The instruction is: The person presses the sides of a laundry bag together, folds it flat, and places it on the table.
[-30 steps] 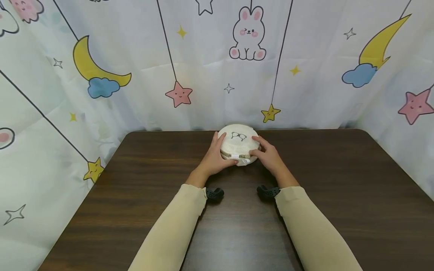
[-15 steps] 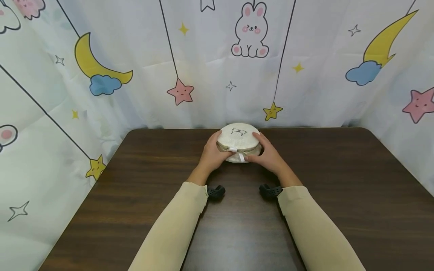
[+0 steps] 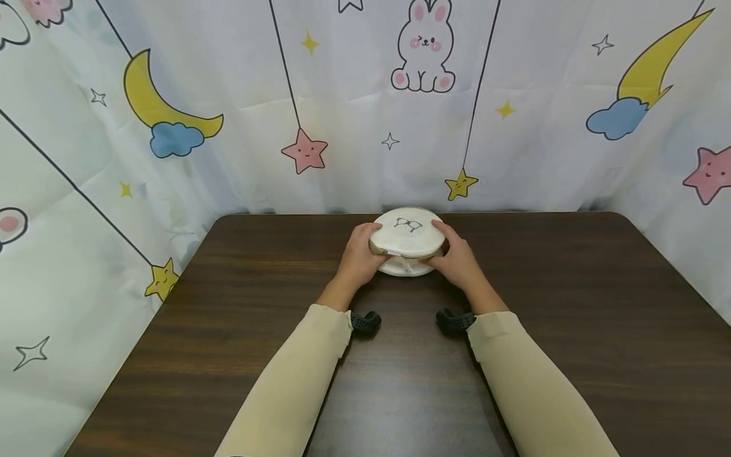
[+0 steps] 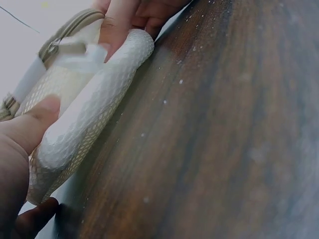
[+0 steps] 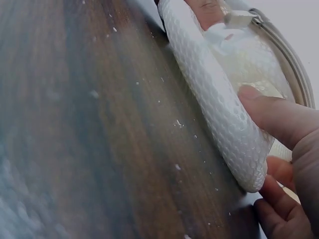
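A round white mesh laundry bag (image 3: 407, 233), with a bra outline on its top and a zip around its side, sits near the far table edge. My left hand (image 3: 357, 256) grips its left side, and my right hand (image 3: 459, 259) holds the right side. In the left wrist view, the left thumb (image 4: 45, 112) presses the mesh wall below the zip (image 4: 70, 29). From the right wrist, the right thumb (image 5: 264, 107) presses the same wall, with fingers (image 5: 281, 199) by the padded lower rim (image 5: 214, 99). A white tab (image 5: 227, 37) hangs at the zip. The bag's far side is hidden.
The dark wooden table (image 3: 257, 355) extends around both arms. A white curtain (image 3: 354, 108) printed with moons, stars and a rabbit hangs directly behind it. Black wrist devices (image 3: 365, 322) sit under both cuffs. Small pale specks dot the tabletop.
The bag's upper part has risen and tipped forward over the lower rim, partly covering the front tabs. The right thumb has shifted down onto the side, and both hands keep their hold.
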`<act>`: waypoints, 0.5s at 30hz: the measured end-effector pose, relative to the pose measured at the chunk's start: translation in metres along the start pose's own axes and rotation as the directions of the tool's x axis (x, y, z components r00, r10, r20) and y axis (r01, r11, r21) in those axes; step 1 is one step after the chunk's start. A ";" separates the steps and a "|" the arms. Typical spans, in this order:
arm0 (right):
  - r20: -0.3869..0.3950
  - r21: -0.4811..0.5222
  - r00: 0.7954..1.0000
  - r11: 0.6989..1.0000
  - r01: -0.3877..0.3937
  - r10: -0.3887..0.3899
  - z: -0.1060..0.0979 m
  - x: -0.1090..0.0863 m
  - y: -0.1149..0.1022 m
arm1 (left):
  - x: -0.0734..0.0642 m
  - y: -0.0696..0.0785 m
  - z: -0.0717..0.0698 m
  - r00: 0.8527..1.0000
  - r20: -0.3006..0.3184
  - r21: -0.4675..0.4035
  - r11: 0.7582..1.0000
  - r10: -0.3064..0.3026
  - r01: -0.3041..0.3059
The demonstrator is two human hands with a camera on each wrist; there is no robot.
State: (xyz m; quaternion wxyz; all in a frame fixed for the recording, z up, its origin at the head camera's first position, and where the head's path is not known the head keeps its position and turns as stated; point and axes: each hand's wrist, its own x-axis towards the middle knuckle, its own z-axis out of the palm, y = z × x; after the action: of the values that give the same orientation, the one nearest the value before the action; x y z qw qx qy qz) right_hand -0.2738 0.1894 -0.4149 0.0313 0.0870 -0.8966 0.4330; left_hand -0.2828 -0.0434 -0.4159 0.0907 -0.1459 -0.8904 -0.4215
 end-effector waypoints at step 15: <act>-0.029 0.271 0.999 0.962 -0.017 0.026 -0.002 -0.004 -0.003 | 0.003 -0.008 0.000 0.963 -0.205 -0.142 0.979 -0.174 0.147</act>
State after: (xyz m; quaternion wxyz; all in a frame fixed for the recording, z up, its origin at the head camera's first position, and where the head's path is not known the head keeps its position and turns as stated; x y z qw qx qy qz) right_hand -0.2696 0.1891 -0.4120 0.0288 0.0736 -0.8292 0.5533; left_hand -0.2887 -0.0473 -0.4209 0.1433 -0.0319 -0.8559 -0.4959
